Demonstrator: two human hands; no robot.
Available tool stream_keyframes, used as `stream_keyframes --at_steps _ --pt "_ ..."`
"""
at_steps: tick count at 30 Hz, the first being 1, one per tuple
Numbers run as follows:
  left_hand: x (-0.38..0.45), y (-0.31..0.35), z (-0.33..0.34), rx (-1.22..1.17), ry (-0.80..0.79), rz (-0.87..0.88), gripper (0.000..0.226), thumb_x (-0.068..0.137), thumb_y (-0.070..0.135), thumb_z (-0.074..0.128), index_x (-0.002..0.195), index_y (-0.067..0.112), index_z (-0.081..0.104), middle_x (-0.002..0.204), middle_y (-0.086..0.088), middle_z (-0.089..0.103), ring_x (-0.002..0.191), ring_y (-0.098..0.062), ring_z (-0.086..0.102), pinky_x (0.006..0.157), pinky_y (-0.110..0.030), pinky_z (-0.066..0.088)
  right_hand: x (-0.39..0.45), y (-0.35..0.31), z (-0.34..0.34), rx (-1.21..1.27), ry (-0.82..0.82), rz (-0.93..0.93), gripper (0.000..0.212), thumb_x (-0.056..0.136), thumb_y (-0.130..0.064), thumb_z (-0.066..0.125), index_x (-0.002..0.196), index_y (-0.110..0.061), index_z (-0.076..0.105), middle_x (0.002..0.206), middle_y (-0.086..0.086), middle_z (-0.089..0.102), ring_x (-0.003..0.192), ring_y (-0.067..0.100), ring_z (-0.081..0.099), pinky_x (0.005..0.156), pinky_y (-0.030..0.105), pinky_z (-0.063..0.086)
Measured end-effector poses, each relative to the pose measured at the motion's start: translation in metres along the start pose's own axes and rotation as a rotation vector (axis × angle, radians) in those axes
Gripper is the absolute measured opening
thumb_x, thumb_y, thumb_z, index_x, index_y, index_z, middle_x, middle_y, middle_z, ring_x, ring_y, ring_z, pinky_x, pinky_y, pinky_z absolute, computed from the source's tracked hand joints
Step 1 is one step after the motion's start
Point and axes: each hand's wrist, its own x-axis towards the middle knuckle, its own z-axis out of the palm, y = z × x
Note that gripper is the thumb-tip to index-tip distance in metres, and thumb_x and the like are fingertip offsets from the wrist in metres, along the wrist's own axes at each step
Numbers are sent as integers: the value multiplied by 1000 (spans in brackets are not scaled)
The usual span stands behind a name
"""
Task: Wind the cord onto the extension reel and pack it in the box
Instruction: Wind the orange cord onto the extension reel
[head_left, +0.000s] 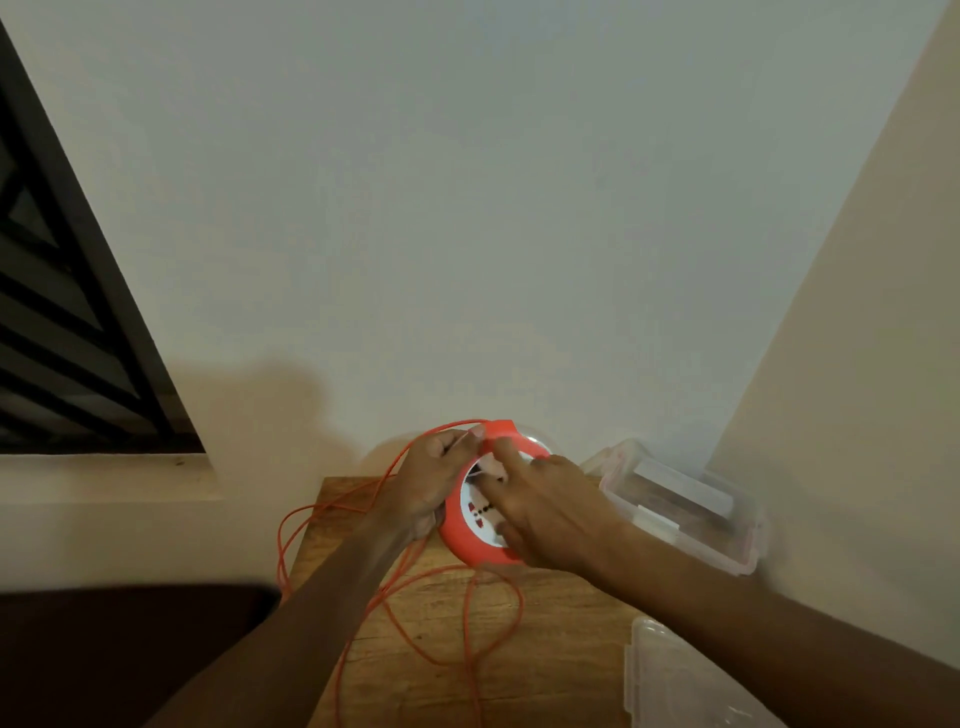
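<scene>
The orange extension reel (470, 525) is standing at the wooden bench's (550, 623) far edge, left hand (431, 483) gripping its rim, right hand (540, 512) lying flat across its white face. Loose cord (415, 587) is trailing toward seven o'clock; the clear box (691, 506) is sitting at three o'clock, against pale walls (467, 208).

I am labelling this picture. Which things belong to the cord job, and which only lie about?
Job: reel, orange cord, clear box, lid, left hand, right hand.
Lying about: window grille, dark cushion.
</scene>
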Motion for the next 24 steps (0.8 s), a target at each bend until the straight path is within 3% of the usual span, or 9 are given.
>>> stream_keyframes --at_steps 2,4,6,8,12,14,17,20,24 --pt "2 1 2 -21 42 36 29 98 37 68 92 10 78 85 -13 80 71 -24 75 63 -33 63 4 -1 1 149 69 201 53 74 -45 69 116 -15 59 129 13 45 59 28 62 48 31 47" --pt "3 1 6 -34 80 55 31 98 39 67 98 11 78 89 -11 81 73 -23 77 64 -33 64 9 -1 4 230 124 348 55 71 -54 69 108 -15 59 124 10 45 55 22 54 47 27 40" --pt "4 2 9 -34 102 55 30 100 40 66 104 13 77 93 -9 83 77 -22 79 68 -34 65 12 0 5 279 151 422 55 71 -55 69 105 -13 60 120 8 46 55 20 49 48 26 40" --pt "6 3 10 -27 126 40 26 100 41 65 104 18 77 95 -6 84 82 -23 81 72 -38 67 11 -2 5 281 154 440 53 74 -54 69 105 -12 61 120 8 50 58 23 58 49 27 45" --pt "5 5 4 -25 126 23 25 91 47 70 96 24 80 95 -7 84 82 -27 81 71 -40 68 0 0 0 194 198 261 45 75 -41 76 109 -16 62 116 9 58 58 25 65 43 28 47" --pt "4 5 1 -17 107 23 33 81 54 73 92 24 81 95 -8 84 80 -27 81 67 -39 68 -6 7 -1 117 180 99 51 69 -35 82 113 -20 63 117 11 61 73 26 67 54 34 55" --pt "3 2 0 20 76 40 46 80 58 72 99 18 81 97 -13 83 83 -31 81 70 -42 67 -10 13 -2 9 78 -78 51 72 -29 78 120 -34 60 129 6 55 97 28 57 73 38 51" --pt "3 1 1 28 70 32 51 85 55 71 108 11 78 97 -13 83 82 -29 80 68 -39 64 -12 14 -5 -57 18 -111 57 71 -25 76 123 -39 57 136 3 51 105 33 53 77 41 48" --pt "3 3 3 -12 90 42 42 88 51 72 102 12 80 94 -13 83 78 -26 80 64 -34 64 -11 6 -9 -96 -19 -18 61 71 -25 76 127 -39 55 143 9 44 116 41 48 83 48 49"
